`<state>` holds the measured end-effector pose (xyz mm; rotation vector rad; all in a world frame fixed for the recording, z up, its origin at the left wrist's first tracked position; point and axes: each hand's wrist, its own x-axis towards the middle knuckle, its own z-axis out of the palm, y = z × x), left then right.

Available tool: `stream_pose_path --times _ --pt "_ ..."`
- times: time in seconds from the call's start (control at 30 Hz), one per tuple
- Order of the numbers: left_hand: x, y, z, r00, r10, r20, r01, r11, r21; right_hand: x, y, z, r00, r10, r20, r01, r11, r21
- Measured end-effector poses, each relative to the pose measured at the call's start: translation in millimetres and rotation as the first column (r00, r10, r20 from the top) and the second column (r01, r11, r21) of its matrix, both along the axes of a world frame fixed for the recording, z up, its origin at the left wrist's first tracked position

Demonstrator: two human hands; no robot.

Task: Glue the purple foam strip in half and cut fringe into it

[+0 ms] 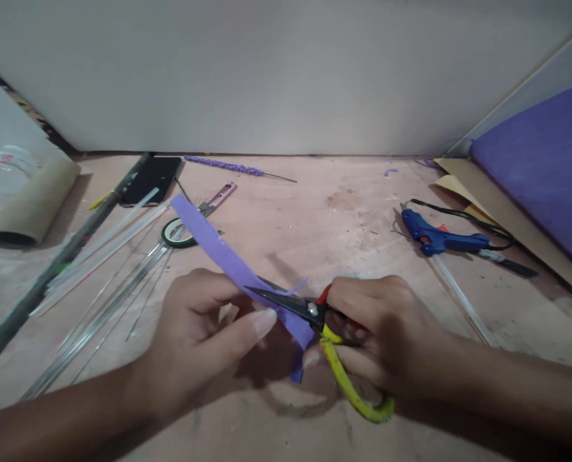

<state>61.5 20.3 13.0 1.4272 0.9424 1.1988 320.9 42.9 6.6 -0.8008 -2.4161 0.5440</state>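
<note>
A strip of purple paper (213,245) slants across the middle, pinched between the thumb and fingers of my left hand (203,327). My right hand (382,327) is closed round the handles of a pair of scissors (309,308), one handle wrapped in yellow, the other red. The dark blades lie across the strip, just right of my left thumb. A thin sliver of purple curls up by the blades. Below them, the strip's lower end hangs down near my right fingers.
At left lie a cardboard tube (30,205), a black phone (153,179), glue sticks, thin wires (103,314), green tape (167,234) and thread snips (219,197). A purple-wrapped wire (225,167) lies at the back. At right are a blue glue gun (440,237) and purple sheets (540,167).
</note>
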Motion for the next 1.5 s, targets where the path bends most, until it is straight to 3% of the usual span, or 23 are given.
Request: stream_pose_path --times 0.2,0.43,0.8,1.07,1.5 --pt "-6 8 8.6 0.997 0.077 -0.022 -0.075 0.994 0.083 -1 1 1.2 1.000 -0.002 -0.030 0.002 1.000 -0.008" --pt "2 5 16.5 0.999 0.030 -0.025 -0.028 0.997 0.073 0 0 0.6 1.000 -0.011 -0.015 0.011 0.999 -0.031" --pt "4 3 13.1 1.000 0.008 0.014 -0.009 1.000 0.007 2 -1 -4.3 1.000 -0.007 0.012 0.006 0.999 0.048" --pt "5 5 14.3 1.000 -0.002 -0.014 0.002 0.999 0.049 2 -3 -1.6 0.999 -0.014 0.036 0.014 1.000 0.008" --pt "3 5 11.8 1.000 -0.004 -0.015 0.004 1.000 0.007 3 -2 -4.4 0.999 -0.022 0.045 0.022 1.000 0.013"
